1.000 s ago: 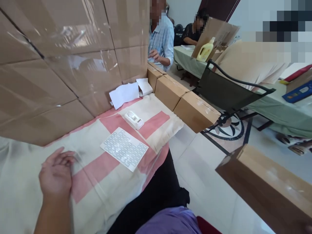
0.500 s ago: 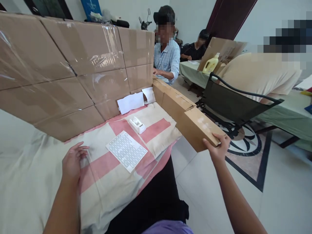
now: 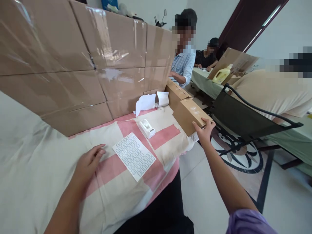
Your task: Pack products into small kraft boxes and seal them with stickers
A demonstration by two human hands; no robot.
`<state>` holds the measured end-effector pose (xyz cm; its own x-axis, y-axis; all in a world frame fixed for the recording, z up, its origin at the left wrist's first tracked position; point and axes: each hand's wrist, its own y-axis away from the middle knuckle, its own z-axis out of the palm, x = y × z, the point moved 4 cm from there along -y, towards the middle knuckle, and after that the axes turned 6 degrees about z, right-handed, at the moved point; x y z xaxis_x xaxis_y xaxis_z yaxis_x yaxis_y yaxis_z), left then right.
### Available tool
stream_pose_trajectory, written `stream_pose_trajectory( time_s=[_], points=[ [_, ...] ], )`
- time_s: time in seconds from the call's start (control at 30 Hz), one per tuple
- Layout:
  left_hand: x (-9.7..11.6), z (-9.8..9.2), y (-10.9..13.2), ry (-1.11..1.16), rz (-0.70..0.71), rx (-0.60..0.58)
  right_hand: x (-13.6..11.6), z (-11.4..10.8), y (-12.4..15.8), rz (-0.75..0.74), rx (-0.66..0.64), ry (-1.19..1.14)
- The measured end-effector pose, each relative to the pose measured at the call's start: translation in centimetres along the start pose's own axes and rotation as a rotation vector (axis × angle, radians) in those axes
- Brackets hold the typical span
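Note:
My right hand (image 3: pixel 204 128) grips the near end of a long brown cardboard box (image 3: pixel 187 115), held at the right edge of the cloth-covered table (image 3: pixel 36 169). Behind it another box (image 3: pixel 177 92) lies in line with it. My left hand (image 3: pixel 88 165) rests flat on the cloth with its fingers stretched out, just left of a white sheet of small stickers (image 3: pixel 134 155). A small white dispenser (image 3: pixel 147 128) sits beyond the sheet. Loose white papers (image 3: pixel 151 101) lie against the wall of boxes.
A tall wall of taped brown cartons (image 3: pixel 73 61) stands along the back of the table. A dark folding chair (image 3: pixel 241 118) is to the right. People sit at a green-covered table (image 3: pixel 207 84) with a yellow jug (image 3: pixel 221 74) on it.
My right hand has pushed the long box inward onto the table's right edge, closer to the box behind it. My left hand stays flat on the cloth. The view has shifted left.

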<state>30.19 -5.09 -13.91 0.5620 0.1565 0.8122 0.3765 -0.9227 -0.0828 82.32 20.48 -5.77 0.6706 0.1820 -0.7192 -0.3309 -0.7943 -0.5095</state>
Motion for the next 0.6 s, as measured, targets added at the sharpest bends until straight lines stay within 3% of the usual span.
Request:
stream_pose_trajectory(
  time_s=[0.13, 0.2, 0.3, 0.37, 0.43, 0.53, 0.6],
  points=[
    [0.8, -0.7, 2.1, 0.077, 0.078, 0.098, -2.2, 0.1, -1.6, 0.004, -0.257, 0.140],
    [1.3, -2.3, 3.2, 0.119, 0.109, 0.181, -4.7, -1.4, -1.4, -0.107, -0.150, 0.182],
    [1.7, -5.9, 3.0, 0.165, 0.171, 0.265, -11.0, -1.6, 0.8, -0.464, 0.066, 0.098],
    [0.9, -8.9, 0.9, 0.219, 0.157, 0.343, -16.7, 1.5, 4.0, -0.719, 0.000, 0.013],
    [-1.4, -12.0, -2.0, 0.267, 0.035, 0.500, -23.5, 6.4, 8.9, -0.929, -0.185, -0.066],
    [-5.9, -15.3, -6.0, 0.226, -0.156, 0.658, -34.7, 14.7, 19.8, -1.212, -0.515, -0.230],
    [-8.6, -16.4, -7.4, 0.197, -0.234, 0.665, -41.9, 19.8, 27.8, -1.394, -0.647, -0.341]
  ],
)
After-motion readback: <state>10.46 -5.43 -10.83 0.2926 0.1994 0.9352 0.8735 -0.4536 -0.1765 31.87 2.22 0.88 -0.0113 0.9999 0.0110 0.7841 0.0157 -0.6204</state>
